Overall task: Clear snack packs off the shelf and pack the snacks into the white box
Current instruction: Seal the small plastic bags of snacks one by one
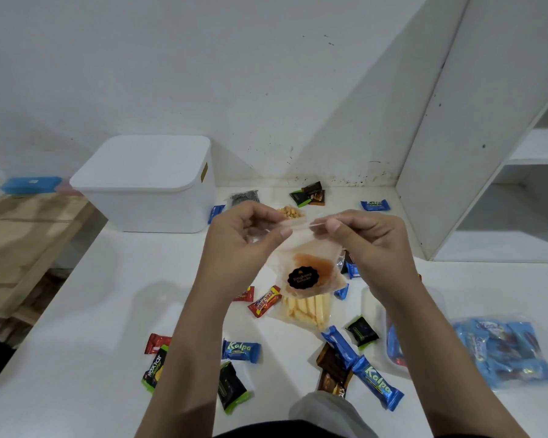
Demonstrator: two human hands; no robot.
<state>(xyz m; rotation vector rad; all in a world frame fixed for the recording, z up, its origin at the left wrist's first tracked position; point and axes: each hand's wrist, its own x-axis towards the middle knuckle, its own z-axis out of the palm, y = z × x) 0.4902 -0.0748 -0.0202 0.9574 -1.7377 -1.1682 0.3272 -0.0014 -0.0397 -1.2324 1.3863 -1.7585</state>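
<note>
Left hand: raised above the worktop, fingers curled, pinching the left end of the clear pouch's top edge.
Right hand: level with the left, fingers curled, pinching the right end of the same top edge.
Clear pouch: held in the air between both hands, hanging down from its top strip; orange-red crumbs inside and a round black label reading "Singkong Balado".
White box: stands at the back left of the worktop against the wall, lid on, well apart from the hands.
Shelf: white unit at the right, its visible compartments open to the front.
Yellow stick pack: lies flat on the worktop just below the hanging pouch.
Beng-beng bar: red wrapper, lying just left of the yellow stick pack.
Kalpa packs: 1 blue pack between the forearms, another near the front, a 3rd at the back near the shelf.
Blue multipack bag: at the right edge of the worktop.
Peanut pack: behind the hands, partly hidden.
</note>
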